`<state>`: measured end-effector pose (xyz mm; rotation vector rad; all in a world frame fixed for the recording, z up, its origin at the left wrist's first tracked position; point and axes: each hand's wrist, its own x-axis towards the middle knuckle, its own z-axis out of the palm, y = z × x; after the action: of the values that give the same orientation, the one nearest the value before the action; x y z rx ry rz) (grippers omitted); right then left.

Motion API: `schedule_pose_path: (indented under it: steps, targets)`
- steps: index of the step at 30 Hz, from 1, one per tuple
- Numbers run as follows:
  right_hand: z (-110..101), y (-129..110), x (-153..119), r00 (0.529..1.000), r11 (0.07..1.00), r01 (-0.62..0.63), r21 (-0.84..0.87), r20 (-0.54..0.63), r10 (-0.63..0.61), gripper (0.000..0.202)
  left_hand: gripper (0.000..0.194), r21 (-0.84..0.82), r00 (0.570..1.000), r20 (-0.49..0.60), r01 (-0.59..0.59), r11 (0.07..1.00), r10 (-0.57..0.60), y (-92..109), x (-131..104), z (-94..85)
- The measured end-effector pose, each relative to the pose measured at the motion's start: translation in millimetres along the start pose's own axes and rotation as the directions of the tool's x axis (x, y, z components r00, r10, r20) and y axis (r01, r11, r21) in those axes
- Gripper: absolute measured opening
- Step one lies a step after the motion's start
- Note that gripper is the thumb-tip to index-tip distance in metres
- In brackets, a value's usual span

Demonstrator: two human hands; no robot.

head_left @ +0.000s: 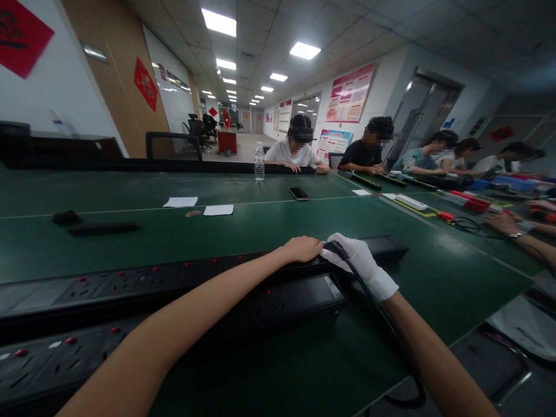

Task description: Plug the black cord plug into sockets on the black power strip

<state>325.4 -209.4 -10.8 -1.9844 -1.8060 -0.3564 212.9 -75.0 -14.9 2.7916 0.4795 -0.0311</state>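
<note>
While two strips (171, 276) lie, cable (368, 293) hangs.

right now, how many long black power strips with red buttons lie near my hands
2. The farther long black power strip with red buttons runs beneath the bare left hand; the nearer one passes under the left forearm. The arm hides parts of both.

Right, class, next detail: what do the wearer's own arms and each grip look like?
The left grip is an ungloved hand, and the left forearm shows no sleeve, watch or band. The right grip wears a white glove with a short cuff at the wrist; the right forearm is sleeveless too.
</note>
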Motion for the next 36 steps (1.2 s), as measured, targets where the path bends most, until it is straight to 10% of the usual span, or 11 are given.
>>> schedule_pose_path:
  steps: [36]
  targets:
    - [5, 1, -4, 0.995, 0.991, 0.025, 0.133, -0.104, -0.011, 0.024, 0.03, 0.247, 0.971, -0.204, -0.072, 0.966, 0.124, 7, -12, 1.9]
